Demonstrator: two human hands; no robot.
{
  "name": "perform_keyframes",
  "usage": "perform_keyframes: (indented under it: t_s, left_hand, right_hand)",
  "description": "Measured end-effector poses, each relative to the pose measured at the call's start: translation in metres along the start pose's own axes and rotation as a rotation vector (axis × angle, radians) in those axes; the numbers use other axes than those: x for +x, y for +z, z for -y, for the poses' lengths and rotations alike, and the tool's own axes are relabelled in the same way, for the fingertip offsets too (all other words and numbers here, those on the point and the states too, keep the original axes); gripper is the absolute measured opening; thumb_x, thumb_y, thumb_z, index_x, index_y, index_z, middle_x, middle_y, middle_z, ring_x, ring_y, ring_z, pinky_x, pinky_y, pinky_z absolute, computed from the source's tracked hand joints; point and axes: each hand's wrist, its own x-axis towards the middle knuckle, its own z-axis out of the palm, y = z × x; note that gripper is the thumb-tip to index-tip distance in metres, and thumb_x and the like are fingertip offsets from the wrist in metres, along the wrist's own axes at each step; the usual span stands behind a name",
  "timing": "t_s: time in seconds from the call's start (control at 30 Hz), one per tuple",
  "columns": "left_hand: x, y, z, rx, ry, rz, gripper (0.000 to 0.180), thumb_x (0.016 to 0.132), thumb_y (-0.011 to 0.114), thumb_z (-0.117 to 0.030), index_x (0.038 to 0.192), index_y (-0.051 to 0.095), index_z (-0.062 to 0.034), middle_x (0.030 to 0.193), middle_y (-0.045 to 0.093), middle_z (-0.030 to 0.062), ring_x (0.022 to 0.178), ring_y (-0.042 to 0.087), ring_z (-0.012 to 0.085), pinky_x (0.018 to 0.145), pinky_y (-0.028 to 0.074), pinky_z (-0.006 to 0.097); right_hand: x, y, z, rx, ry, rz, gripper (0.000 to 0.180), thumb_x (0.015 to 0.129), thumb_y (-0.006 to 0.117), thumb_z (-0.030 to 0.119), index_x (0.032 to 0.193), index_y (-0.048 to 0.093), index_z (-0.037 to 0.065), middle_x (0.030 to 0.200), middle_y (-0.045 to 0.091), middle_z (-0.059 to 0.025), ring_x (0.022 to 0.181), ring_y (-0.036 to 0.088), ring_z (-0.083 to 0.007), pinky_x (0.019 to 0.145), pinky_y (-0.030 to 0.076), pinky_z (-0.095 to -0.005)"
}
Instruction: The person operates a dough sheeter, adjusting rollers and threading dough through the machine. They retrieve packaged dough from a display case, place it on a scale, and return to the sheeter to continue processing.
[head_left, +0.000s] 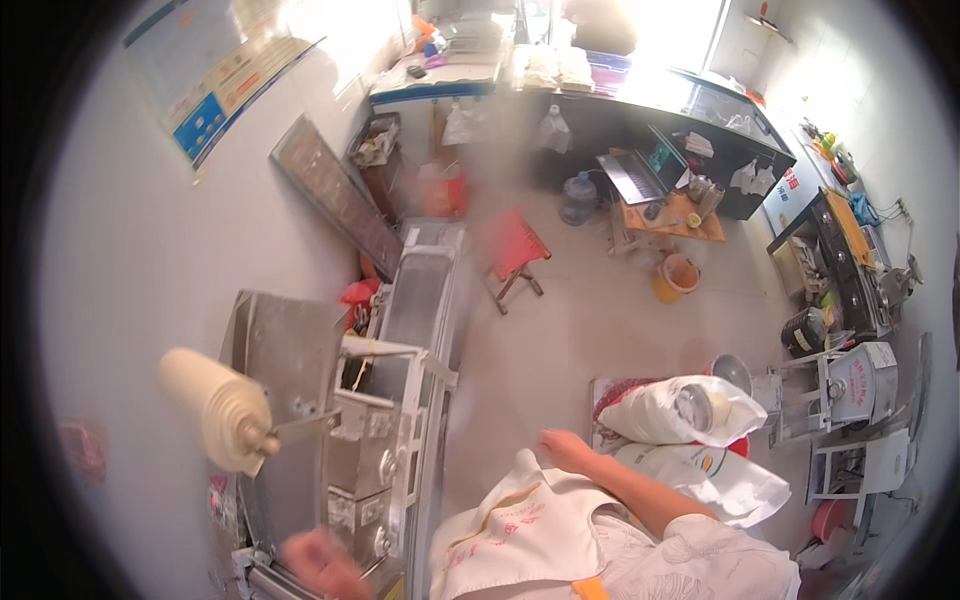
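My left hand [325,565] is smeared by motion over the lower end of a metal dough-rolling machine [345,440]; its fingers cannot be made out. A thick pale roll of what looks like dough sheet [215,410] is wound on a rod at the machine's left side, beyond that hand. In front of my body, beside the edge of my white apron [510,530], my right hand [565,450] is held with its fingers curled in, and nothing shows in it. An open white sack [660,410] is to the right of that hand, with a metal bowl inside.
Ahead stand a red folding stool [518,245] and a low table [675,218] with a laptop [633,178]. A yellow bucket [676,278] is below the table. Another white sack [710,480] lies near my right arm. Small white-framed machines [858,385] line the right wall.
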Motion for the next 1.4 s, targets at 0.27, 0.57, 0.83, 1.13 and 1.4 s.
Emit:
perform_keyframes:
  t_s: [0.27, 0.57, 0.83, 1.13, 1.4]
  left_hand:
    - [-0.102, 0.251, 0.144, 0.272, -0.623, 0.784, 0.024, 0.094, 0.079, -0.02, 0.084, 0.066, -0.0027, 0.066, 0.068, 0.0085, 0.06, 0.067, 0.02, 0.06, 0.054, 0.039]
    - [-0.013, 0.556, 0.19, 0.369, -0.53, 1.079, 0.03, 0.089, 0.084, -0.028, 0.082, 0.068, -0.0044, 0.068, 0.073, 0.0098, 0.064, 0.073, 0.0202, 0.064, 0.058, 0.041]
    - [0.209, 0.933, 0.011, 0.046, -0.466, 1.02, 0.034, 0.101, 0.073, -0.033, 0.088, 0.066, -0.0013, 0.072, 0.073, 0.0125, 0.064, 0.071, 0.0248, 0.064, 0.056, 0.043]
    - [0.221, 1.088, -0.011, 0.399, -0.178, 1.052, 0.047, 0.092, 0.074, -0.047, 0.076, 0.076, -0.0028, 0.08, 0.076, 0.0215, 0.078, 0.075, 0.0381, 0.076, 0.058, 0.05]
    - [0.214, 1.111, 0.0, 0.393, -0.757, 0.991, 0.018, 0.098, 0.071, -0.019, 0.099, 0.065, -0.0022, 0.073, 0.071, 0.0099, 0.056, 0.069, 0.0204, 0.05, 0.056, 0.039]
  right_hand:
    - [0.101, -0.184, -0.049, 0.095, -0.16, -0.403, 0.017, 0.092, 0.069, 0.005, 0.109, 0.07, 0.004, 0.1, 0.071, -0.0167, 0.098, 0.069, -0.0374, 0.086, 0.057, -0.0463]
    - [0.135, -0.354, -0.17, 0.517, 0.586, -0.442, 0.029, 0.093, 0.077, 0.01, 0.121, 0.073, 0.003, 0.106, 0.079, -0.0139, 0.095, 0.078, -0.0279, 0.086, 0.061, -0.0403]
    - [0.175, -0.471, -0.307, 0.008, 0.514, -0.811, 0.03, 0.085, 0.085, 0.008, 0.113, 0.078, 0.001, 0.099, 0.081, -0.0133, 0.087, 0.077, -0.0236, 0.084, 0.062, -0.0372]
    - [0.367, -0.677, -0.407, 0.367, 0.666, -0.877, 0.034, 0.096, 0.079, 0.026, 0.083, 0.075, -0.005, 0.07, 0.074, -0.0123, 0.066, 0.065, -0.0115, 0.063, 0.052, -0.0341]
    - [0.576, -0.843, -0.427, 0.425, 0.342, -0.764, 0.045, 0.106, 0.075, 0.033, 0.079, 0.07, -0.003, 0.062, 0.064, -0.0077, 0.058, 0.054, -0.0108, 0.055, 0.043, -0.0353]
